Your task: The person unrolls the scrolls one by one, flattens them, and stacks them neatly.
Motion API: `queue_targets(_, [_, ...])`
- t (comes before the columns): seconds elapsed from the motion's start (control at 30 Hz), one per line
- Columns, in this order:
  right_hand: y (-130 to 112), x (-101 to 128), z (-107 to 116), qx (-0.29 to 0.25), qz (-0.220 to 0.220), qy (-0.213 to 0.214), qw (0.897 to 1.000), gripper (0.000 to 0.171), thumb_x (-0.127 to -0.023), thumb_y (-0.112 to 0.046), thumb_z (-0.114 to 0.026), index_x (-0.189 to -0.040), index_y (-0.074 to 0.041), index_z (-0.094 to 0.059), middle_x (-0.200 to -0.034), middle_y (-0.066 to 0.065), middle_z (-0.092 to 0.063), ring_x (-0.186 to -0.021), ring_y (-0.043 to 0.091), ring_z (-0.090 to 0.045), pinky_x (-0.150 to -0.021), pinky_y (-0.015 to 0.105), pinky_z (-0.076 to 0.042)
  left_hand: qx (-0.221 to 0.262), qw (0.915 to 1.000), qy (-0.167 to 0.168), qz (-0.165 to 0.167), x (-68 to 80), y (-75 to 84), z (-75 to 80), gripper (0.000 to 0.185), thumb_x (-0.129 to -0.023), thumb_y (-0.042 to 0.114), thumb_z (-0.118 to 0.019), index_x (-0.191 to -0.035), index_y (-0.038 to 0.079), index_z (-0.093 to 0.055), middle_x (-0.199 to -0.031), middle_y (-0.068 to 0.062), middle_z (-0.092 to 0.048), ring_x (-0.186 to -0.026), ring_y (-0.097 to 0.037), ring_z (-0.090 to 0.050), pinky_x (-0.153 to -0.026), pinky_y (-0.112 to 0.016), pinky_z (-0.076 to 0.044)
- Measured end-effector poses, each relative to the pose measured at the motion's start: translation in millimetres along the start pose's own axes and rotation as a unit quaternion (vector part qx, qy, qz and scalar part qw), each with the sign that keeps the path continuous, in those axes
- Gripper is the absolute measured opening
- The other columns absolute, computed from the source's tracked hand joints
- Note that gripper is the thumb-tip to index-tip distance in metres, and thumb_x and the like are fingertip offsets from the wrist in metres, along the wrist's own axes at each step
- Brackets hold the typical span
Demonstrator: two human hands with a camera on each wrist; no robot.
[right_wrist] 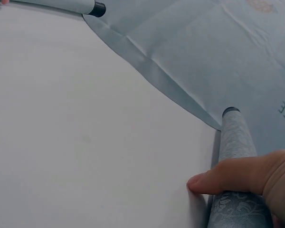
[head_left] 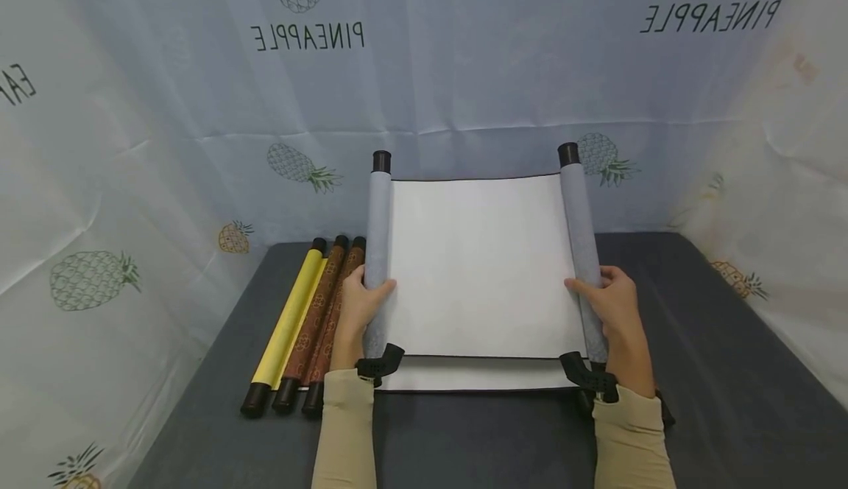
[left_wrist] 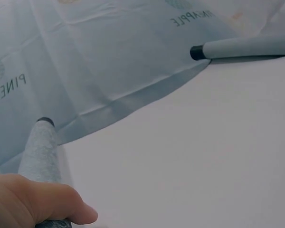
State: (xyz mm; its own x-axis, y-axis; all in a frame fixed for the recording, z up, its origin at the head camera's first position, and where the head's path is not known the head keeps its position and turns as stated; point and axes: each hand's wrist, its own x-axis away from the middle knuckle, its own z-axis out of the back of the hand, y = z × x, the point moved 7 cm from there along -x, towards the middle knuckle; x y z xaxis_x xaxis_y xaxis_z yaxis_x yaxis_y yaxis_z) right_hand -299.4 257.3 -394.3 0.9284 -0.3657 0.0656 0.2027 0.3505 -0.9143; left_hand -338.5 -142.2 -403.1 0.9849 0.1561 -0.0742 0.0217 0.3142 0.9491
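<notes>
A scroll is spread open between my hands, its blank white sheet (head_left: pixel 480 268) facing me and tilted up off the table. My left hand (head_left: pixel 361 301) grips the left grey roller (head_left: pixel 377 238), thumb on the sheet's edge. My right hand (head_left: pixel 612 301) grips the right grey roller (head_left: pixel 583 231) the same way. Both rollers have black end caps. In the left wrist view my left hand (left_wrist: pixel 35 202) wraps the patterned grey roller (left_wrist: pixel 40 152), and the other roller (left_wrist: pixel 244 47) lies across the top. In the right wrist view my right hand's thumb (right_wrist: pixel 223 183) presses over its roller (right_wrist: pixel 235 142).
Three rolled scrolls lie side by side at the left of the dark grey table (head_left: pixel 729 371): a yellow one (head_left: pixel 288 323) and two brown patterned ones (head_left: pixel 321 323). Pale blue pineapple-print cloth (head_left: pixel 165 106) walls the back and both sides.
</notes>
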Motion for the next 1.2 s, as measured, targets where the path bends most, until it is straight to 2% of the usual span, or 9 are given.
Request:
queue_targets(0.17, [-1.6,0.7,2.4,0.018,0.014,0.012,1.0,0.061,-0.092,-0.021,-0.061,-0.141,0.006,-0.038,-0.134,0.03,-0.051,-0.11,0.034,-0.055,-0.075,0.029,-0.045,0.004,1.0,0.004,-0.006,0.1,0.4,2.6,0.058,-0.086,0.012,-0.066,-0.137,-0.005,-0.046,-0.131,-0.028,-0.054,-0.118,-0.041,-0.055,-0.098,-0.058,-0.046])
queue_targets(0.27, [-2.2,0.9,3.5,0.025,0.017,0.016,0.999,0.059,-0.092,-0.022,-0.061,-0.14,0.005,-0.04,-0.133,0.029,-0.052,-0.107,0.031,-0.056,-0.07,0.024,-0.042,0.009,0.9999,0.009,-0.009,-0.1,0.6,4.3,0.061,-0.085,0.011,-0.067,-0.139,-0.004,-0.044,-0.135,-0.027,-0.052,-0.12,-0.041,-0.054,-0.099,-0.058,-0.045])
queue_targets(0.37, [-1.8,0.9,3.6,0.021,0.015,0.016,1.0,0.059,-0.092,-0.023,-0.061,-0.14,0.004,-0.04,-0.135,0.03,-0.051,-0.109,0.033,-0.055,-0.074,0.029,-0.044,0.013,0.9998,0.012,-0.009,-0.5,0.1,5.5,0.064,-0.085,0.01,-0.068,-0.141,-0.003,-0.042,-0.138,-0.027,-0.05,-0.123,-0.042,-0.052,-0.1,-0.059,-0.044])
queue_targets(0.53, [-1.1,0.3,4.5,0.007,0.012,0.026,1.0,0.06,-0.092,-0.023,-0.062,-0.141,0.005,-0.04,-0.137,0.029,-0.048,-0.115,0.037,-0.05,-0.088,0.043,-0.044,0.012,0.9997,0.017,-0.011,-1.4,-0.2,7.1,0.065,-0.085,0.011,-0.068,-0.142,-0.003,-0.041,-0.14,-0.027,-0.049,-0.125,-0.042,-0.051,-0.102,-0.059,-0.042])
queue_targets(0.77, [-0.9,0.5,6.3,0.01,0.012,0.031,0.999,0.061,-0.091,-0.025,-0.063,-0.14,0.006,-0.041,-0.137,0.028,-0.046,-0.115,0.037,-0.048,-0.091,0.048,-0.042,0.022,0.9996,0.016,-0.012,-2.4,-1.7,9.8,0.067,-0.087,0.01,-0.067,-0.145,-0.002,-0.036,-0.144,-0.027,-0.045,-0.132,-0.042,-0.046,-0.107,-0.058,-0.039])
queue_targets(0.97, [-0.8,0.7,6.8,0.029,0.007,0.008,1.0,0.067,-0.092,-0.028,-0.061,-0.144,0.007,-0.036,-0.141,0.031,-0.043,-0.121,0.041,-0.047,-0.096,0.053,-0.042,0.02,0.9996,0.012,-0.013,-2.7,-3.2,10.7,0.066,-0.089,0.009,-0.064,-0.147,-0.001,-0.034,-0.146,-0.028,-0.043,-0.132,-0.042,-0.045,-0.107,-0.06,-0.037])
queue_targets(1.1, [-0.5,1.2,7.7,0.046,-0.002,-0.024,0.999,0.072,-0.096,-0.03,-0.055,-0.148,0.009,-0.025,-0.147,0.035,-0.035,-0.129,0.046,-0.041,-0.104,0.058,-0.037,0.023,0.9996,-0.007,-0.013,-2.4,-1.7,8.7,0.068,-0.094,0.01,-0.057,-0.151,0.001,-0.023,-0.155,-0.025,-0.031,-0.14,-0.042,-0.035,-0.112,-0.061,-0.03])
queue_targets(1.2, [-0.9,2.0,8.7,0.038,-0.007,-0.036,0.999,0.071,-0.098,-0.028,-0.05,-0.15,0.009,-0.018,-0.15,0.035,-0.029,-0.134,0.047,-0.036,-0.107,0.06,-0.033,0.032,0.9991,-0.027,-0.014,-1.8,0.1,6.9,0.072,-0.096,0.011,-0.052,-0.155,0.01,-0.011,-0.162,-0.018,-0.015,-0.147,-0.04,-0.022,-0.116,-0.063,-0.021])
